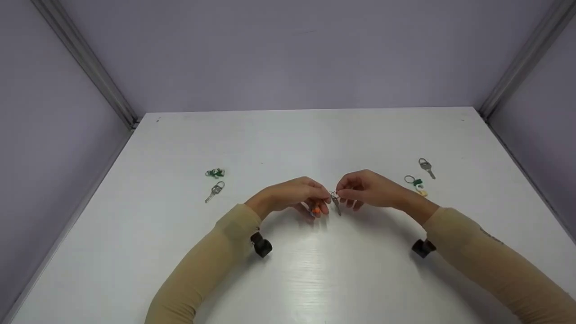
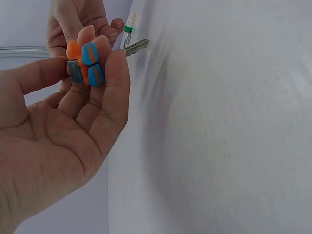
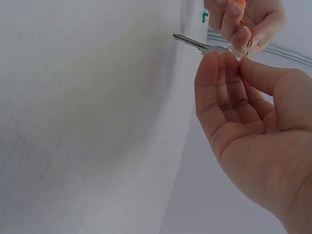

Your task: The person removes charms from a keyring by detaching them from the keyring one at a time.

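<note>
white table (image 1: 315, 279) | both hands (image 1: 335, 193) meet, pinching key (image 1: 336, 204)

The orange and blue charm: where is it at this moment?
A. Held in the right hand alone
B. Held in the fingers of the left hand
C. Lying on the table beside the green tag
B: the left hand grips the orange and blue charm between thumb and fingers.

My left hand (image 1: 290, 194) and my right hand (image 1: 369, 189) meet above the middle of the flat white tabletop (image 1: 315, 270), a small silver metal key on a wire ring (image 1: 335, 202) between them. Left of my hands lie a green tag (image 1: 215, 173) and, nearer me, another silver key (image 1: 215, 191). Right of my hands lie a ring with green and cream tags (image 1: 416, 183) and, behind it, a third silver key (image 1: 426, 167).
</note>
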